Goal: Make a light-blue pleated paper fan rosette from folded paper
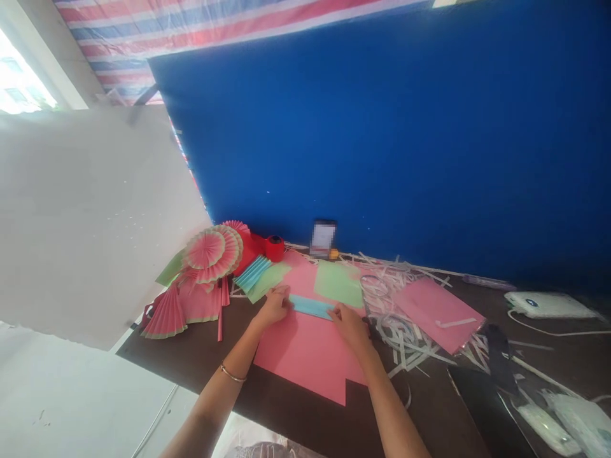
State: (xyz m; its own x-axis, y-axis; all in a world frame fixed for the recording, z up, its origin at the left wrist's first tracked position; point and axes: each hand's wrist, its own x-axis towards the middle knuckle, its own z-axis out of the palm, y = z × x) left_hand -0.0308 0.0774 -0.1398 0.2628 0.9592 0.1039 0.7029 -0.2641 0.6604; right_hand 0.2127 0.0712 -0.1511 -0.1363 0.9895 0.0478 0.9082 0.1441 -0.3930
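A narrow strip of folded light-blue paper [311, 306] lies crosswise over a pink sheet [305, 356]. My left hand [275, 306] grips its left end with closed fingers. At the other end my right hand [349, 324] pinches the same strip. Beyond the strip is a light-green sheet [338, 281]. A pleated blue paper piece [252, 272] rests on another green sheet to the left of it. Further left are pink paper fans with green edges [165, 315] and a round pleated rosette [207, 249].
A red roll [274, 248] stands near the blue partition [382, 140]. Many white paper strips [405, 343] are heaped right of my hands, with a packet of pink paper [439, 312] on them. Far right are a white device with a cord [554, 304] and a black flat object [491, 407].
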